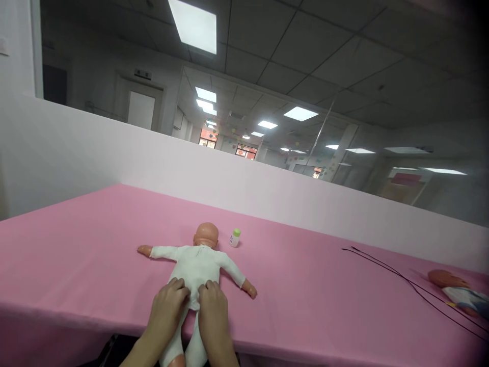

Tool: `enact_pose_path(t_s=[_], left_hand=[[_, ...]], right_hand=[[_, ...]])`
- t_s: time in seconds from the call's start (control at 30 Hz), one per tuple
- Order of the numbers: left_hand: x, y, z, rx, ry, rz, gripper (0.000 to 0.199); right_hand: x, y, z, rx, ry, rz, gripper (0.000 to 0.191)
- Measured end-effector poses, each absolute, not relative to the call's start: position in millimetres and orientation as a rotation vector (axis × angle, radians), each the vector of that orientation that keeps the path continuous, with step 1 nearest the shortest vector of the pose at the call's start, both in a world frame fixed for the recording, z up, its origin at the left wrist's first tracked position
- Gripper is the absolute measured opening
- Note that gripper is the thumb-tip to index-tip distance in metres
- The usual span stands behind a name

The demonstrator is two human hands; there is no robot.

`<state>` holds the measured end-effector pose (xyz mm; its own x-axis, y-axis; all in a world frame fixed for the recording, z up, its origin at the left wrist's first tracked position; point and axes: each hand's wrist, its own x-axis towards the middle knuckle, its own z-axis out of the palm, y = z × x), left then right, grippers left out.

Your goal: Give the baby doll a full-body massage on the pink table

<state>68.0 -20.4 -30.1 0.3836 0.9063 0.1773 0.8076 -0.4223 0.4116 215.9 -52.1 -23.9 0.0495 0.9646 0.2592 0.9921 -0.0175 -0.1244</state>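
Observation:
A baby doll with a white cloth body and tan head lies on the pink-covered table, its arms spread to both sides. No face shows on it, so it seems to lie on its front. My left hand is on the left side of its lower body, fingers curled in and gripping the cloth. Opposite, my right hand has its fingers bent the same way on the right side. The fingertips are partly hidden. The doll's legs extend between my forearms toward me. Beside its head stands a small bottle with a green cap.
The pink table cover reaches a low white wall with a large window above. Thin black cables trail across the right side, near a second doll in white and blue clothes.

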Motion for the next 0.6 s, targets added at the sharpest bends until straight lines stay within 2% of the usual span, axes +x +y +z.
enact_pose_path(t_s=[0.07,0.17,0.27,0.4,0.47,0.53,0.6], left_hand=[[66,-20,-29,2.393,1.517,0.51,0.01],[67,-9,-19,2.446,1.493,0.503,0.019],[71,18,-5,2.466,1.466,0.631,0.025],[90,67,1,2.45,1.492,0.948,0.029],[103,88,-5,2.436,1.556,0.932,0.031],[114,103,-14,2.403,1.631,0.82,0.025],[119,111,-22,2.37,1.675,0.754,0.019]], right_hand=[[210,-48,-23,-2.111,-1.982,-0.136,0.033],[219,-41,-10,-2.017,-1.991,0.029,0.028],[238,-26,12,-1.867,-1.944,0.076,0.024],[250,15,29,-1.849,-1.844,-0.209,0.05],[250,37,26,-1.943,-1.845,-0.202,0.042],[248,55,17,-2.024,-1.834,-0.163,0.026],[246,65,7,-2.06,-1.808,-0.155,0.02]])
